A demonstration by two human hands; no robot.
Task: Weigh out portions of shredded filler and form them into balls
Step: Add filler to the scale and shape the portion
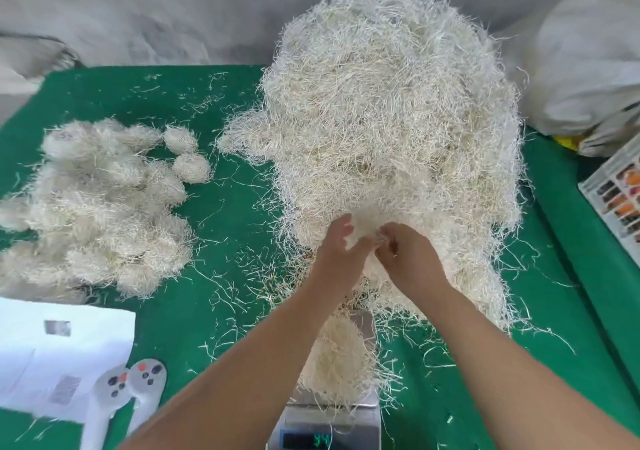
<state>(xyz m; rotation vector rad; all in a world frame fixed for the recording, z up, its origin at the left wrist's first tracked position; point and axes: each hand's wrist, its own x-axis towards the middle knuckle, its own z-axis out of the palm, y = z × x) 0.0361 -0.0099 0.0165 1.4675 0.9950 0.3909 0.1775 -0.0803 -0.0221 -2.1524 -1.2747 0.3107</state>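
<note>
A big heap of pale shredded filler [391, 114] covers the right half of the green table [228, 228]. At its near edge my left hand [337, 252] and my right hand [407, 259] come together, and both pinch a small tuft of filler [367, 231] between them. Below my arms a metal scale [329, 425] carries a loose portion of filler [337, 356], its green display lit. On the left lie several formed filler balls [100, 207], with two small ones [188, 153] apart at the top.
Two white controllers [131, 390] lie on white papers [59, 356] at the near left. A white plastic bag [588, 69] and a printed box [620, 190] sit at the right edge. Loose strands litter the table.
</note>
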